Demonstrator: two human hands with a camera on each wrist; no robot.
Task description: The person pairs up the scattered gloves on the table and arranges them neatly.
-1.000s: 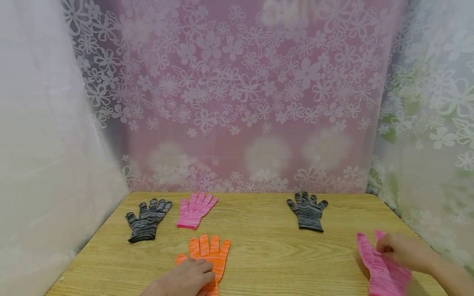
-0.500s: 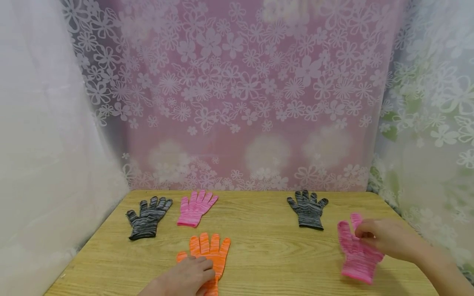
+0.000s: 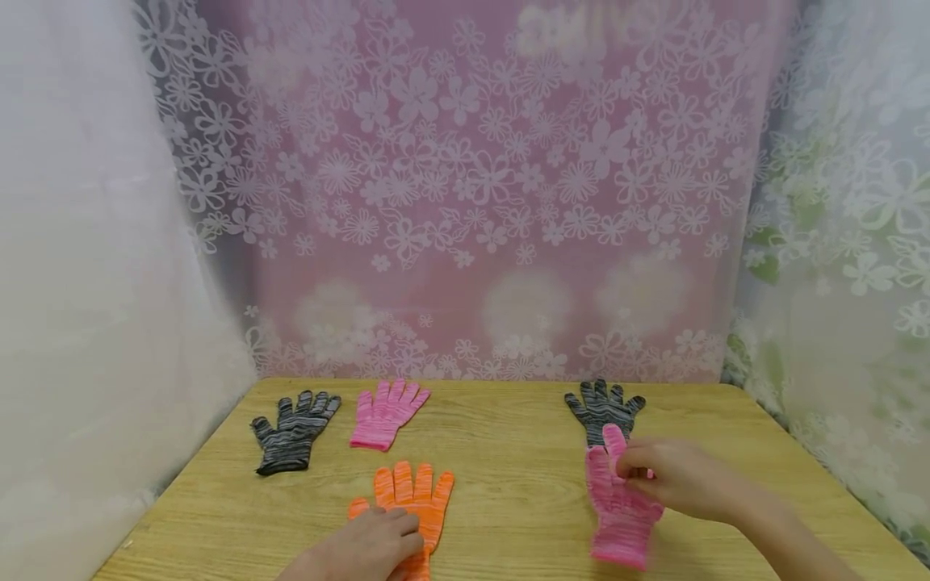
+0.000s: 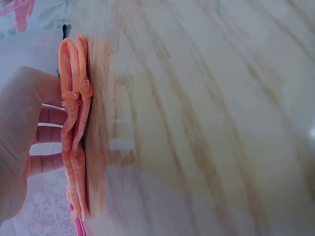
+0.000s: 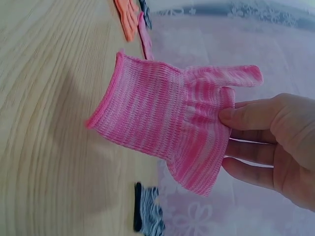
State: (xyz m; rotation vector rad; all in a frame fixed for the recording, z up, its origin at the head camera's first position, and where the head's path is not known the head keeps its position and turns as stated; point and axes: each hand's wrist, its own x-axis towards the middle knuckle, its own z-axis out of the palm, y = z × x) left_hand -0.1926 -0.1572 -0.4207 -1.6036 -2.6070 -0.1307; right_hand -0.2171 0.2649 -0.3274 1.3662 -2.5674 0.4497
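Note:
My right hand pinches a pink knitted glove between thumb and fingers. In the right wrist view that glove hangs above the table, its cuff to the left. My left hand rests on an orange glove lying at the front of the table and covers part of it. Seen from the left wrist, the fingers of the left hand reach fairly straight against the orange glove. A grey-black glove lies just behind the held pink one, which overlaps its cuff in the head view.
At the back left of the wooden table lie another grey-black glove and a second pink glove. A flowered pink curtain stands behind the table, and pale sheets hang at both sides.
My right hand has carried the pink glove leftward from the table's right side to in front of the right grey-black glove. The left hand stays on the orange glove.

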